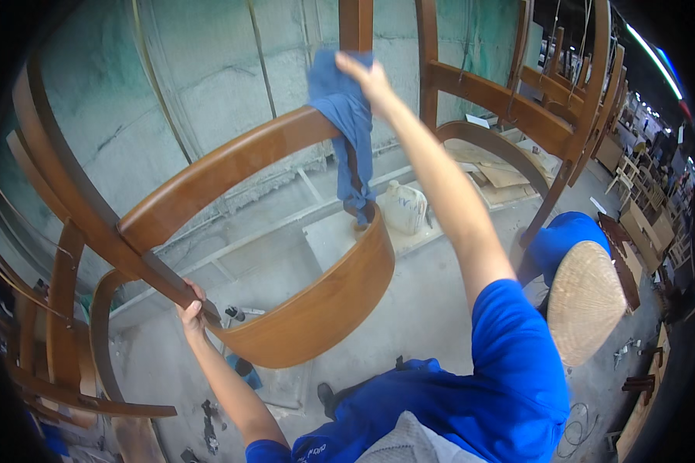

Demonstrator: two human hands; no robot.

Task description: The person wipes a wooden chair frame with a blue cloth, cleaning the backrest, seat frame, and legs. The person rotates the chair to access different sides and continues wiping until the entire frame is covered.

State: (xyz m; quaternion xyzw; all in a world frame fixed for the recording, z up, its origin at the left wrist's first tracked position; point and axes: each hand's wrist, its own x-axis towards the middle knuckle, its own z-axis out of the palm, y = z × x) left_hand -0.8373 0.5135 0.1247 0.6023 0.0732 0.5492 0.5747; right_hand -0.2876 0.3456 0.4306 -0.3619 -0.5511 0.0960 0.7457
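Observation:
A brown wooden chair frame (301,339) hangs before me, with a wide curved panel low down and a curved rail (232,163) above it. My left hand (193,309) is wrapped round the lower end of the frame's left leg. Up at the far post, my right hand (363,75) grips a blue cloth (346,108) and presses it against the wood where the rail meets the post. The cloth drapes down along the post toward the curved panel. Some of my right fingers are hidden by the cloth, which is slightly blurred.
More hanging wooden frames stand at the right (510,100) and left (62,309). Close by on my right is a person in blue with a woven conical hat (587,301). A whitish plastic jug (405,207) sits behind the panel, and a blue container (244,370) below it.

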